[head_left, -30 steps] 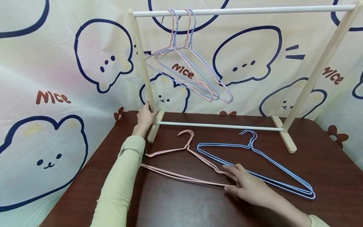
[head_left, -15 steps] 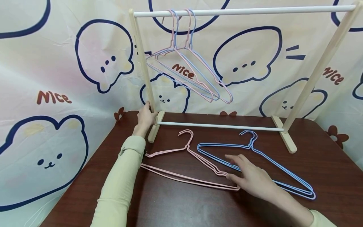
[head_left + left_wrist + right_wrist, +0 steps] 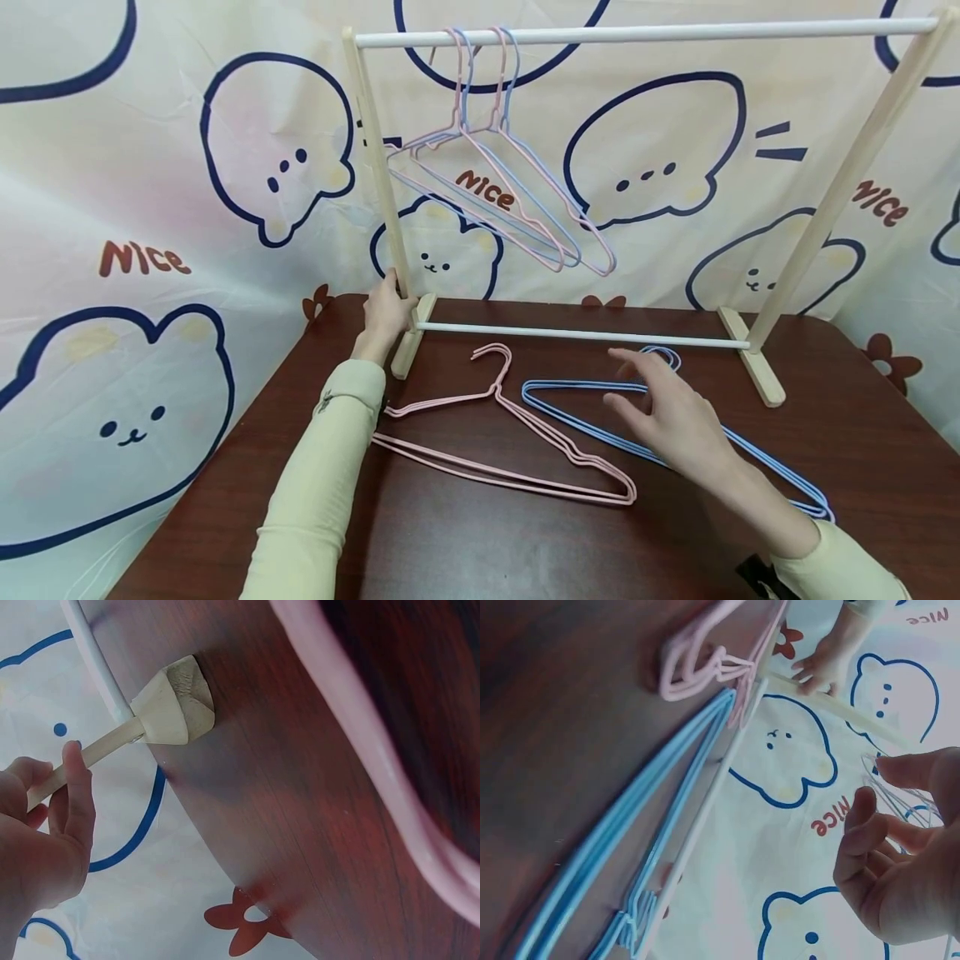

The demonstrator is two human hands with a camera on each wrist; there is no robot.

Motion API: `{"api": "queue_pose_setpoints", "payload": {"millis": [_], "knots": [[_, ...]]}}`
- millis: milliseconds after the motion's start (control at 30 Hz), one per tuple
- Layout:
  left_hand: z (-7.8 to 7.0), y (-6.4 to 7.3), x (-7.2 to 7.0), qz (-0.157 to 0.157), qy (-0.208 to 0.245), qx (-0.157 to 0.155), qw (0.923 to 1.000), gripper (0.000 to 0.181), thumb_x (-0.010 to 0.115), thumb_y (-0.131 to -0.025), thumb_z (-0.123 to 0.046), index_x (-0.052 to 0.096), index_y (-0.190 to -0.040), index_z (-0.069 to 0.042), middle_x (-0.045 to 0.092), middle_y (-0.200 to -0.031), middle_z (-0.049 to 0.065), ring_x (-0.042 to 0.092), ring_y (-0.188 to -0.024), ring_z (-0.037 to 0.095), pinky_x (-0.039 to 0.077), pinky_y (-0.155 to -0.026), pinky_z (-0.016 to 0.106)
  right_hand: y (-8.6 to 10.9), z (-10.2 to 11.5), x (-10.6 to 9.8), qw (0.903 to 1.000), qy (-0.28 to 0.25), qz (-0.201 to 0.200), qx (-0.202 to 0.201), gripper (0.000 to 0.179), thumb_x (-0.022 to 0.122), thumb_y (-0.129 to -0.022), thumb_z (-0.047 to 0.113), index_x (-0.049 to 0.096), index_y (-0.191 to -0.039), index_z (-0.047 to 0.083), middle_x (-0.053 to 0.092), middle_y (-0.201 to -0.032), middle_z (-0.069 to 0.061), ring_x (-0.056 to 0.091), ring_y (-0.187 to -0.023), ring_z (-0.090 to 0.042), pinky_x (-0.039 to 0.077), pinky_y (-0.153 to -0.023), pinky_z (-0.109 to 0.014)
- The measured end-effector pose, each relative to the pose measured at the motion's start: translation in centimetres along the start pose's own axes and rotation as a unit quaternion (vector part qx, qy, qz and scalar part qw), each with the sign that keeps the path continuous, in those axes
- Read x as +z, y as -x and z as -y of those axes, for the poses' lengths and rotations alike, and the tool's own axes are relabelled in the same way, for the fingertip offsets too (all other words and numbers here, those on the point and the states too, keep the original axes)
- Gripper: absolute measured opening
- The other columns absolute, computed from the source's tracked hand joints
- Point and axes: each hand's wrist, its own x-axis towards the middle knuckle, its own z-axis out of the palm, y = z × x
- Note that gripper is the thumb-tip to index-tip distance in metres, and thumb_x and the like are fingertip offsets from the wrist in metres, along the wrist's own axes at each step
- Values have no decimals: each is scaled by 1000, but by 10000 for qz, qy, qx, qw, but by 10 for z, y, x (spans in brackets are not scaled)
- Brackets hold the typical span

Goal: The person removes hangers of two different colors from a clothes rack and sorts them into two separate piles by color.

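My left hand (image 3: 384, 315) grips the lower part of the wooden left post (image 3: 381, 183) of a hanger rack. In the left wrist view, thumb and fingers (image 3: 77, 791) close round that post (image 3: 112, 744). My right hand (image 3: 678, 425) is raised over a stack of blue wire hangers (image 3: 577, 383), fingers loosely bent and holding nothing; it partly covers them in the head view. To its left, pink wire hangers (image 3: 496, 388) lie stacked on the table, hooks pointing toward the rack. The right wrist view shows the bent fingers (image 3: 851, 862) apart from the blue hangers (image 3: 622, 817).
Several pink and blue hangers (image 3: 458, 83) hang in pairs near the left end of the white top rail (image 3: 675, 32). A lower white rail (image 3: 570, 333) joins the rack's feet. The brown table (image 3: 465, 550) ends against a patterned cloth backdrop (image 3: 262, 275).
My right hand has let go of the pink hangers' right corner, then risen and moved right and away over the blue hangers. My left hand keeps its grip on the post.
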Motion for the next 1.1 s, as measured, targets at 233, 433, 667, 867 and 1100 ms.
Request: {"api": "queue_pose_setpoints", "payload": {"millis": [233, 433, 667, 867, 1100], "knots": [[-1, 0, 1, -8, -11, -4, 10000, 43, 58, -100, -20, 43, -138, -10, 63, -120, 20, 70, -89, 36, 57, -60, 35, -14, 5, -5, 9975, -132, -632, -297, 55, 74, -89, 16, 53, -139, 17, 63, -105, -3, 47, -64, -5, 39, -46, -22], [-1, 0, 1, -1, 0, 2, 10000, 42, 58, -100, -19, 43, -138, -10, 63, -121, 21, 70, -86, 35, 57, -60, 34, -30, 11, -12, 9952, -308, -912, -164, 59, 73, -90, 15, 49, -143, 16, 60, -107, -6, 50, -65, -13, 41, -47, -24], [-2, 0, 0, -11, 0, 17, 10000, 41, 57, -100, -18, 43, -137, -9, 63, -120, 21, 70, -82, 34, 57, -62, 36, -48, 12, -14, 9893, -383, -1367, -326, 56, 73, -90, 15, 50, -140, 10, 59, -109, -9, 49, -67, -13, 41, -51, -25], [-3, 1, 1, -23, -62, 52, 10000, 41, 58, -99, -19, 43, -136, -9, 63, -117, 21, 69, -78, 33, 57, -67, 39, -64, 11, -14, 9819, -220, -1822, -465, 67, 75, -88, 11, 43, -147, 13, 52, -121, -17, 51, -70, -17, 39, -47, -26], [-3, 0, 1, -50, -16, 2, 10000, 40, 58, -99, -19, 44, -135, -9, 63, -117, 20, 70, -80, 33, 57, -60, 34, -91, 11, -14, 9778, 231, -1985, -629, 75, 77, -87, 14, 37, -151, 17, 50, -126, -21, 53, -72, -22, 38, -48, -30]]}}
